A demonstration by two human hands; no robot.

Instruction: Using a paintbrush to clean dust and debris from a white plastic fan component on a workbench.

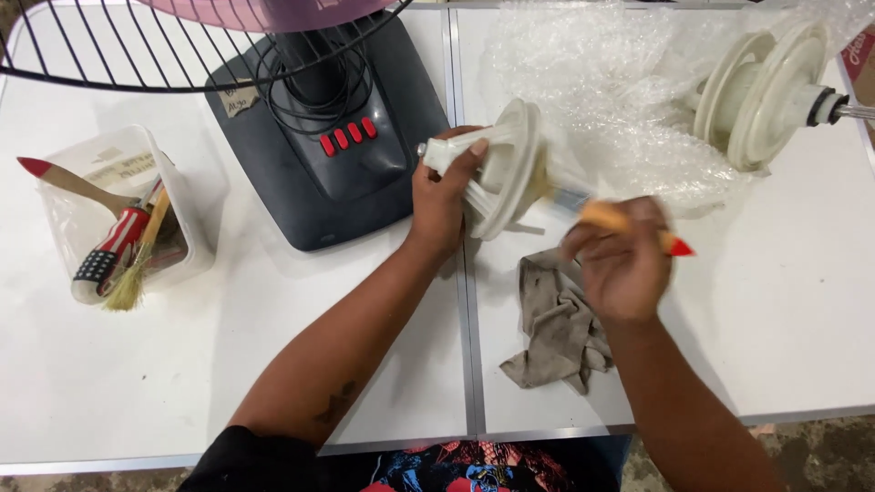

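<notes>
My left hand [444,191] grips a cream plastic fan motor housing [504,169] by its narrow stem, holding it tilted above the white table [273,355]. My right hand [622,260] is closed around a wooden paintbrush with a red tip [638,230]; its bristle end reaches toward the housing's disc and is blurred. A crumpled grey rag [554,319] lies on the table just below both hands.
A dark fan base with red buttons [333,137] and a black wire guard [137,55] stand at the back left. A clear tub [118,219] holds brushes and a screwdriver. Bubble wrap [602,100] and a second cream housing [775,87] lie at the back right.
</notes>
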